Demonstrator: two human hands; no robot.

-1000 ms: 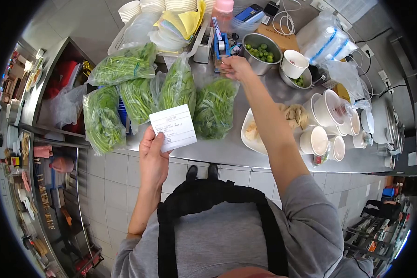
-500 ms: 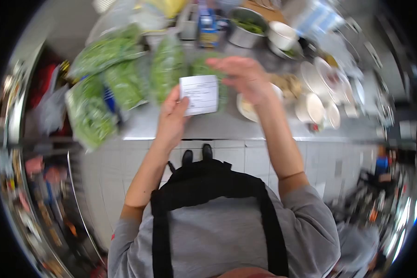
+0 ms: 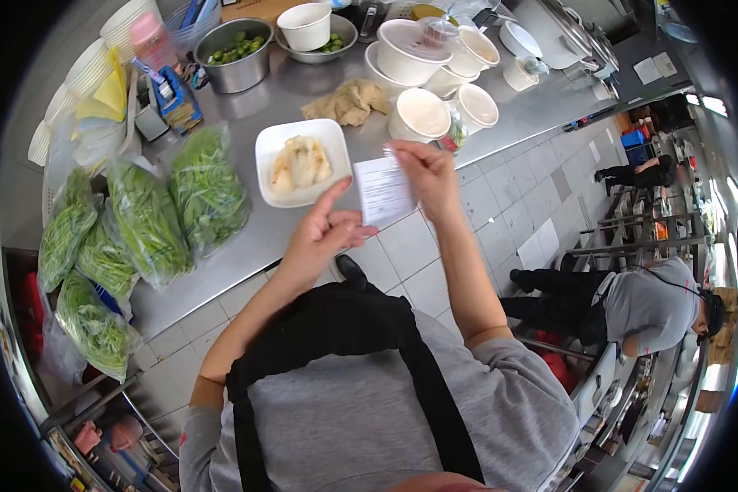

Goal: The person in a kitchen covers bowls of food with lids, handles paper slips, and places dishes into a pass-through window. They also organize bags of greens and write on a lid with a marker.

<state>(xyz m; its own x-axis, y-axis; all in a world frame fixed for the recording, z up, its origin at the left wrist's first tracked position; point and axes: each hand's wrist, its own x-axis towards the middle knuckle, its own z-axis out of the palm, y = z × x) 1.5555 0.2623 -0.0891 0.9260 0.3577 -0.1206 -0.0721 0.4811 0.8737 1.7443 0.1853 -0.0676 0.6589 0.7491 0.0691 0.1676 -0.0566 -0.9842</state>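
Note:
My right hand (image 3: 429, 182) pinches a white printed paper slip (image 3: 383, 193) by its upper right corner, in front of the counter's edge. Just left of the slip is my left hand (image 3: 320, 238), fingers spread and thumb apart, fingertips close to its lower left edge. Beyond the left hand, a white square bowl (image 3: 330, 131) stands on the counter with pale, lightly browned pieces of food (image 3: 300, 164) inside. A crumpled tan cloth (image 3: 348, 102) lies behind the bowl.
Bagged green vegetables (image 3: 209, 189) crowd the left of the metal counter (image 3: 209, 283). Metal pots of small green fruits (image 3: 236, 61) stand at the back. Lidded white tubs (image 3: 419, 113) are to the right. Two people in the aisle, one nearer (image 3: 644, 299), are at far right.
The slip has gone from my left hand to my right, and the left hand has opened. My view has turned right, bringing the tubs and the people into plain sight.

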